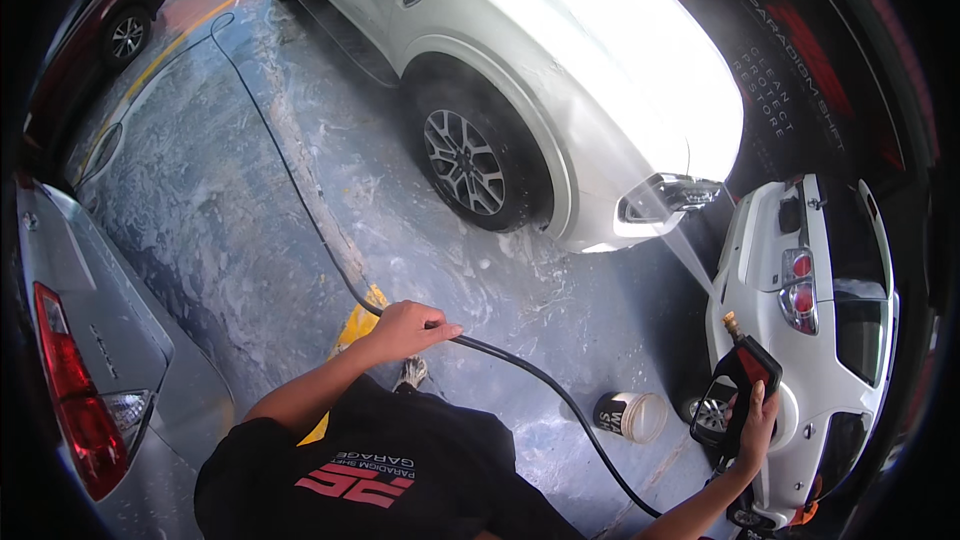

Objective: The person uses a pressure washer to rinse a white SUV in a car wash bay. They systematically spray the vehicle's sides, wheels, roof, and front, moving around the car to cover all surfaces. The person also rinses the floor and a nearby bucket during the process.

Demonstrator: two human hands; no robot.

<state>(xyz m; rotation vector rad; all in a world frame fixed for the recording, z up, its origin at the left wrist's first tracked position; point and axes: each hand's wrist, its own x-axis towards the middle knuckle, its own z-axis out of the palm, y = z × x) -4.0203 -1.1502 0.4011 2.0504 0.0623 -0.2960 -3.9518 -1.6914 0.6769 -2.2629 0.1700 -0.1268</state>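
Observation:
My right hand [756,424] grips a black and red pressure-washer spray gun [750,371] with a brass nozzle at its tip. From that nozzle a white water jet [686,251] fans across the headlight [660,199] and front of a white SUV [600,112]. A thin mist hangs above the bonnet. In front of my torso, my left hand [412,330] is closed around the black hose [517,364]. The hose loops down towards my right forearm on one side and trails over the floor on the other.
A white bucket [645,418] with a black label stands on the wet blue-grey floor [300,255]. A second white vehicle [802,360] is at the right. Close by on the left is a silver car [112,330], with a dark red vehicle [112,30] beyond it. A dark printed banner [802,75] hangs behind.

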